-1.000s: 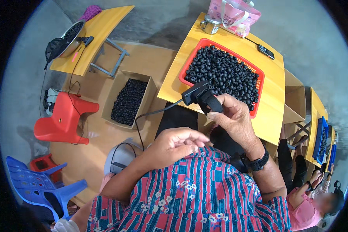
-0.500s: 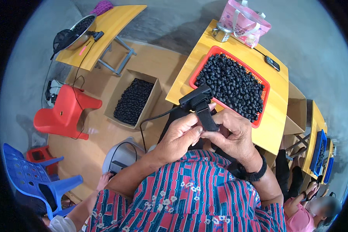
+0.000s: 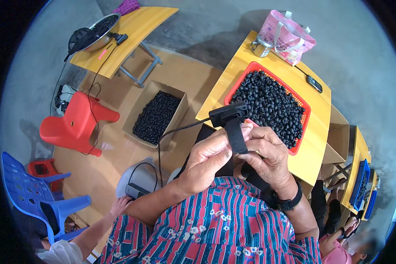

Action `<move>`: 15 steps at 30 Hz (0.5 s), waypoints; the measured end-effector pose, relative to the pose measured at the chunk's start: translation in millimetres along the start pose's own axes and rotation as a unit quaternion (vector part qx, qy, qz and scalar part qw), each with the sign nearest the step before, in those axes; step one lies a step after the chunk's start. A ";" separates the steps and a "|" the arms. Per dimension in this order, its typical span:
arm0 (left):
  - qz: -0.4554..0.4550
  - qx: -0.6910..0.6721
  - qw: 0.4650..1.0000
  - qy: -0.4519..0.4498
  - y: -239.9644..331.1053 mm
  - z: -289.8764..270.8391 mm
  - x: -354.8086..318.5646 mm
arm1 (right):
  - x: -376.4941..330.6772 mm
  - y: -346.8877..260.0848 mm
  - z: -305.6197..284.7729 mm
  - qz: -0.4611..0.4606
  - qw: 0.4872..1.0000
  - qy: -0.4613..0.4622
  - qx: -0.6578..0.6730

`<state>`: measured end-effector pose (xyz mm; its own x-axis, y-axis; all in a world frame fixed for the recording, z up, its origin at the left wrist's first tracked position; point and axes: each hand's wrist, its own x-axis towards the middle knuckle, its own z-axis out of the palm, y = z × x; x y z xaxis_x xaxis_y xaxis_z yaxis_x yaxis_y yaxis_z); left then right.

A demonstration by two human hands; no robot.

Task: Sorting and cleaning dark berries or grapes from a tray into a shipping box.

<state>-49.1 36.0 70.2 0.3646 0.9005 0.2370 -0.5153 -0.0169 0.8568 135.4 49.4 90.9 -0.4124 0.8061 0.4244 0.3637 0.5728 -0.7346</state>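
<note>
In front of my body, both hands hold a black fabric strap (image 3: pixel 236 138) that hangs from a small black box-shaped device (image 3: pixel 228 114) with a cable. My left hand (image 3: pixel 207 156) is closed, its thumb and fingers pinching the strap's left edge. From the other side, my right hand (image 3: pixel 270 154) grips the strap near its lower end, fingers bent. Whether anything else lies between the fingers is hidden. Just beyond my hands, a red plastic basket (image 3: pixel 250 67) on the yellow table (image 3: pixel 220 86) is filled with black ring-shaped pieces (image 3: pixel 275 101).
A cardboard box (image 3: pixel 180 116) of black pieces sits on the floor, near a red stool (image 3: pixel 70 125) and a blue chair (image 3: pixel 35 189). A metal mug (image 3: pixel 262 47), pink bag (image 3: pixel 286 37) and phone (image 3: pixel 314 83) are on the table. Another person's hand (image 3: pixel 120 205) reaches in at lower left.
The whole view has shifted slightly, with the table and basket lower and farther right. My fingers have moved a little on the strap, and more of its length shows between my hands.
</note>
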 end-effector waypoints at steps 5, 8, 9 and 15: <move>0.024 -0.202 0.979 -0.001 -2.7 1.3 -0.5 | -3.1 1.0 10.7 0.006 0.994 0.007 0.105; 0.011 -0.273 0.962 -0.007 0.9 -1.5 4.0 | -0.6 0.3 11.5 -0.004 0.992 0.017 0.122; 0.011 -0.273 0.962 -0.007 3.8 0.2 3.3 | 0.6 -0.1 11.4 -0.009 0.993 0.021 0.119; 0.201 0.278 0.935 -0.090 12.3 -8.6 18.8 | -0.7 -1.9 15.0 0.025 0.988 -0.047 0.143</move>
<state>-55.3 56.5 81.3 0.3795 0.6860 0.6208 -0.1745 -0.6059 0.7762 122.5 45.6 84.1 -0.4798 0.8077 0.3426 0.1394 0.4557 -0.8792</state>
